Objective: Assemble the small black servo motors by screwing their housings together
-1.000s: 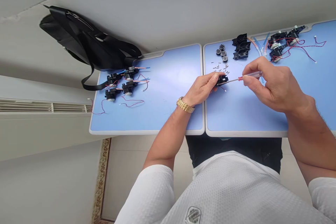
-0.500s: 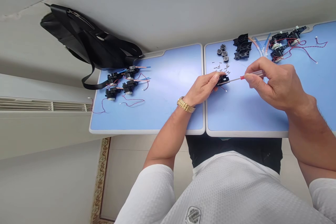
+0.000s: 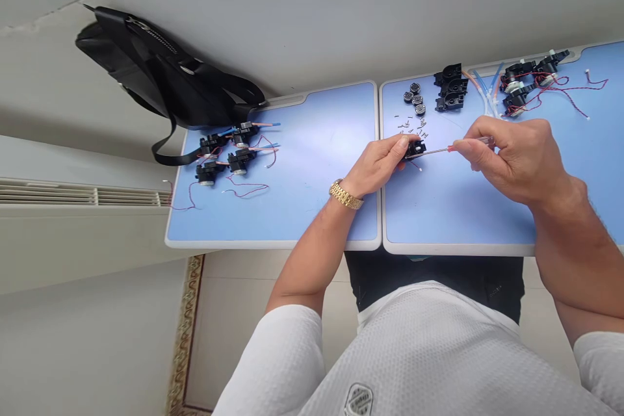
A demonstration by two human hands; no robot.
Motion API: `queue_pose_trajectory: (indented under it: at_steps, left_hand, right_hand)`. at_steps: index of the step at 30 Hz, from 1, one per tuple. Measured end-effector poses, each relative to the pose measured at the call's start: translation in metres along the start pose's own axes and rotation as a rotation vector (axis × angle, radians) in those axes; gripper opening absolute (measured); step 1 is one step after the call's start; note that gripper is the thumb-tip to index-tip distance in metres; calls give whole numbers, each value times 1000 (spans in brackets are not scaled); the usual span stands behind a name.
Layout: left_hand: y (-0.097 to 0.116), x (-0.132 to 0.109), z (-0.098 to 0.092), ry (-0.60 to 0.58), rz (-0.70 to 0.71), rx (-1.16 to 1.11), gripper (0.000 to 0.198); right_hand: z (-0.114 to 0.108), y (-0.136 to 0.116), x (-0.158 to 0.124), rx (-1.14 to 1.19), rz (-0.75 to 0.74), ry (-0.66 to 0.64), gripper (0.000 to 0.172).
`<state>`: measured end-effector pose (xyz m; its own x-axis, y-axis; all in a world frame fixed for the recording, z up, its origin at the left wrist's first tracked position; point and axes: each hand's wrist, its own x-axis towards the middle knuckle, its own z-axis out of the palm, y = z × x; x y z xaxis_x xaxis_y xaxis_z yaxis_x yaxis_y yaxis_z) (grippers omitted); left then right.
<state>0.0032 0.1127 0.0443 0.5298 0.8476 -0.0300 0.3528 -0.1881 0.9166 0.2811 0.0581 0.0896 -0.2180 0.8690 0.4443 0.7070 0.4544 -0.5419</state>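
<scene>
Fingers [image 3: 402,141] closing from both sides, working above blue desk [image 3: 292,221] — left hand [image 3: 375,166] clamping black plastic housing [image 3: 415,150], right hand [image 3: 511,166] pinching red-handled screwdriver [image 3: 468,147] against it. Slipping tip possibly scattering nearby tiny screws [image 3: 408,125]; housing looking intact, thin wire [image 3: 415,166] trailing.

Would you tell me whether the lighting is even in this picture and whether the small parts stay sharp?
Head view: soft, even light with no strong glare on the blue table; only faint shadow under the right hand; the tiny metal parts look soft, too small to show detail.
</scene>
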Motion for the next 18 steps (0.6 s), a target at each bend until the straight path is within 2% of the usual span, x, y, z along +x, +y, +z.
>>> queue_pose_trajectory:
  at_steps: [4, 8, 10, 15, 18]
  left_hand:
    - [2, -1, 0, 9, 0, 0, 75]
    - [1, -1, 0, 11, -3, 3, 75]
    - [1, -1, 0, 11, -6, -1, 74]
    - [1, -1, 0, -1, -2, 7, 76]
    - [2, -1, 0, -1, -6, 11, 76]
  right_hand:
    - [0, -5, 1, 90, -8, -13, 32]
    - [2, -8, 0, 102, -6, 13, 24]
    - [2, -8, 0, 70, 0, 23, 29]
    - [0, -4, -1, -2, -9, 22, 59]
    - [-1, -2, 0, 8, 2, 12, 60]
